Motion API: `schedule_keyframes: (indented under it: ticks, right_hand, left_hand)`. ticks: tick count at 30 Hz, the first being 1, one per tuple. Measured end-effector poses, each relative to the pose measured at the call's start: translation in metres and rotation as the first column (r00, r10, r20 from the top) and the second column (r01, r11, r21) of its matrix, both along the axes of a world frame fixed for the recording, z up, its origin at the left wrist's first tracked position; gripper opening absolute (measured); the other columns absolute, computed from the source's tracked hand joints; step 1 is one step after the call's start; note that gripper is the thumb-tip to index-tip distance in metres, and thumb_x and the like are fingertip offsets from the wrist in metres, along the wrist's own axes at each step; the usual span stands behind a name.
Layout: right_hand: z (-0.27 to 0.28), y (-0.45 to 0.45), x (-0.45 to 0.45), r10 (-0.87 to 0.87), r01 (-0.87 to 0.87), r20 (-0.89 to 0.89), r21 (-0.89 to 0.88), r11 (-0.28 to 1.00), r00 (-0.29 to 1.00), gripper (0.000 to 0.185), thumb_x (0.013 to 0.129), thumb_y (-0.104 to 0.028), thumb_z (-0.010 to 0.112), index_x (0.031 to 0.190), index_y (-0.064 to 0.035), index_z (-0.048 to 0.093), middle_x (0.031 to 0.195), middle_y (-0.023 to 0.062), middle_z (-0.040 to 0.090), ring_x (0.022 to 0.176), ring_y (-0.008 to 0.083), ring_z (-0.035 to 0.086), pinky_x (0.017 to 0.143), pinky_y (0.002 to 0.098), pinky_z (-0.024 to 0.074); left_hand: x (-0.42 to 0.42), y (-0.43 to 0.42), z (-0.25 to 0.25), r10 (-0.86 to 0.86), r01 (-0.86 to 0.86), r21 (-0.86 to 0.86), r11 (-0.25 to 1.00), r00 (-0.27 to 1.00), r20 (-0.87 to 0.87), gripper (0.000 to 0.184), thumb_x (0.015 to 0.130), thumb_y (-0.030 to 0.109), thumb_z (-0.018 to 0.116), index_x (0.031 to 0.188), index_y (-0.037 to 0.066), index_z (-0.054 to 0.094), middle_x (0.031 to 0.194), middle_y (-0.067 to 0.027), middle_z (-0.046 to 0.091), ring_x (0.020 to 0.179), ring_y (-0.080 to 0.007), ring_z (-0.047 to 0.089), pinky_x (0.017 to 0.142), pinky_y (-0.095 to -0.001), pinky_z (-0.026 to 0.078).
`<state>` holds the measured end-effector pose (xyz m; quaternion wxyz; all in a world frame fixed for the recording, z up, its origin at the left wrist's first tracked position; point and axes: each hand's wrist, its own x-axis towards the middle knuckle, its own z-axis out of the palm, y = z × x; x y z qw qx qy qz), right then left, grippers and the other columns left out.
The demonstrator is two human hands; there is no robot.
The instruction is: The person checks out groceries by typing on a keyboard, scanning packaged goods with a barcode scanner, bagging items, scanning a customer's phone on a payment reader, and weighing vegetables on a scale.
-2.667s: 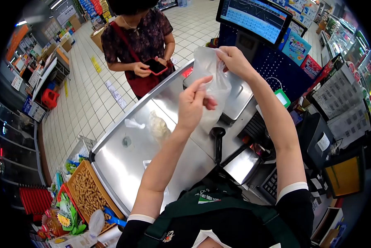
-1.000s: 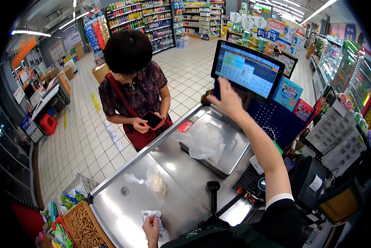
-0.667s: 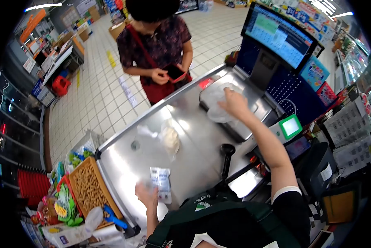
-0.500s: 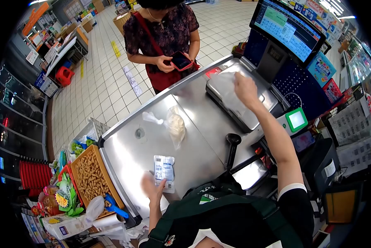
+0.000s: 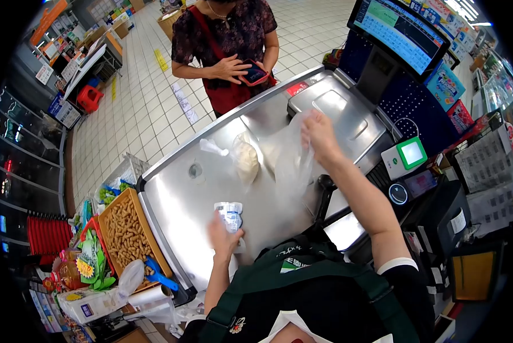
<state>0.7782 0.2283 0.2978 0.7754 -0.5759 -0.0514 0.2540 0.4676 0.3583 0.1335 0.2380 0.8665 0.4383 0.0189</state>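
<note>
My right hand point(image 5: 319, 137) is closed on the upper end of a thin clear plastic bag point(image 5: 293, 163), which hangs blurred over the counter beside the scale. Something pale shows low in its left side, too smeared to name. My left hand point(image 5: 224, 235) grips a white-and-blue pouch point(image 5: 231, 210) near the counter's front edge, thumb on the right and blurred fingers on the left. Between the hands and farther back lies a knotted clear bag point(image 5: 246, 163) with pale, cream-coloured contents. Neither hand touches it.
The metal counter point(image 5: 171, 200) has a scale point(image 5: 353, 108) on the right and a black handheld scanner point(image 5: 325, 184) near my body. A crate of peanuts point(image 5: 128, 228) stands left. A person point(image 5: 225, 46) across the counter holds a phone point(image 5: 253, 73). A monitor point(image 5: 402, 34) rises at right.
My right hand has drawn the plastic bag off the scale, toward me and left. My left hand has moved from beside the pouch onto it. The person's hand has shifted over the phone.
</note>
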Motion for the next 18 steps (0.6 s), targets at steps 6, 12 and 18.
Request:
schedule_keyframes:
  ticks: [6, 12, 18]
  right_hand:
    - [-0.026, -0.001, -0.047, 0.212, -0.21, -0.093, 0.026, 0.977, 0.973, 0.014, 0.091, -0.008, 0.044, 0.092, -0.0031, 0.057, 0.056, -0.0034, 0.042, 0.039, 0.0059, 0.035, 0.035, 0.0231, 0.0298]
    - [0.004, -0.003, -0.055, 0.328, -0.331, -0.052, -0.06, 0.942, 0.943, 0.014, 0.096, -0.014, 0.047, 0.093, -0.004, 0.056, 0.053, -0.008, 0.035, 0.038, 0.0028, 0.029, 0.034, 0.0211, 0.0243]
    - [0.014, 0.02, -0.069, 0.349, -0.349, -0.01, 0.017, 0.937, 0.937, 0.018, 0.095, -0.016, 0.049, 0.09, -0.0016, 0.058, 0.053, -0.0083, 0.037, 0.038, 0.001, 0.03, 0.034, 0.0204, 0.024]
  left_hand:
    - [-0.02, 0.024, -0.014, 0.26, 0.068, -0.619, 0.782, 0.868, 0.423, 0.081, 0.059, 0.013, 0.07, 0.133, 0.002, 0.04, 0.099, -0.0157, 0.059, 0.083, -0.0226, 0.06, 0.074, -0.0328, 0.049]
    - [-0.005, 0.013, 0.11, 0.33, 0.505, -0.778, 0.375, 0.711, 0.621, 0.089, 0.059, 0.021, 0.078, 0.135, 0.0, 0.037, 0.096, -0.0125, 0.058, 0.071, -0.0178, 0.059, 0.06, -0.0265, 0.048]
    - [0.05, -0.008, 0.191, 0.211, 0.721, -0.687, -0.092, 0.688, 0.694, 0.094, 0.064, 0.041, 0.072, 0.138, -0.002, 0.032, 0.101, -0.0178, 0.059, 0.062, -0.0167, 0.059, 0.054, -0.0252, 0.047]
